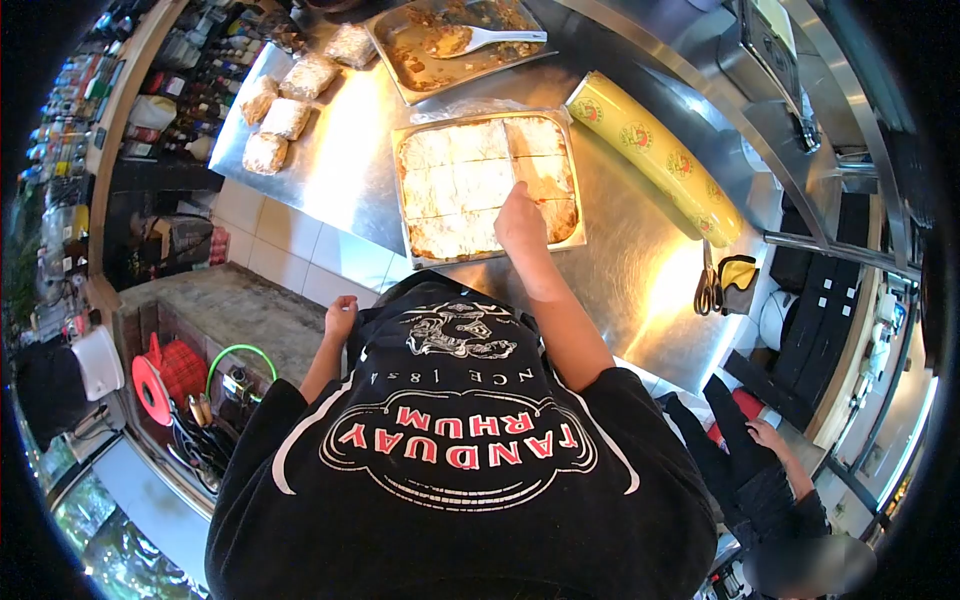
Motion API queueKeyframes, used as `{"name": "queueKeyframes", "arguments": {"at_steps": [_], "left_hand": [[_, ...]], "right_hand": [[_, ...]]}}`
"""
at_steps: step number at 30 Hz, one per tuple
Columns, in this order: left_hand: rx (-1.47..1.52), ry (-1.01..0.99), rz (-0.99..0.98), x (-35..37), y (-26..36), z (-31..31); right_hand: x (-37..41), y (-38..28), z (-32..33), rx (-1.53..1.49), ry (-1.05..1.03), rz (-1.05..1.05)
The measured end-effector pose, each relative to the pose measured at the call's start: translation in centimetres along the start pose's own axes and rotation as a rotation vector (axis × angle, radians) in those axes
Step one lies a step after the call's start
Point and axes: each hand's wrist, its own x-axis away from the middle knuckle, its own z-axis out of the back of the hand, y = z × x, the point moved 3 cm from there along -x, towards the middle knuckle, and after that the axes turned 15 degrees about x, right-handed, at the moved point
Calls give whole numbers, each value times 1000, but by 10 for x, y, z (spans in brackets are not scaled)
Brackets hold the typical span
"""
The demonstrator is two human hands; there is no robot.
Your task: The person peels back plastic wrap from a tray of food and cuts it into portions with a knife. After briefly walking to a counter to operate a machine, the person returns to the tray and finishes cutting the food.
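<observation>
A rectangular metal tray (408,222) holds a flat baked dish, like a lasagna (455,185), with a pale browned top scored into several rectangular portions. Over its right half, my right hand (522,222) is closed on what looks like a thin knife (512,160), whose narrow blade lies along a lengthwise cut. Most of its handle is hidden in my fist. My left hand (341,312) hangs beside my black apron, away from the tray, its fingers loosely bent with nothing visible in them.
Several wrapped portions (285,118) sit on the steel table (340,190) at left. A used tray (405,75) with a white spatula (500,37) lies behind. To the right are a yellow film roll (650,150) and scissors (708,285). Another person (760,480) is at lower right.
</observation>
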Motion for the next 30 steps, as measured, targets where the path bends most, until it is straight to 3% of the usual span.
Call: {"name": "queueKeyframes", "arguments": {"at_steps": [30], "left_hand": [[58,26,97,17,-17,6]], "right_hand": [[-6,0,1,11,-95,-20]]}}
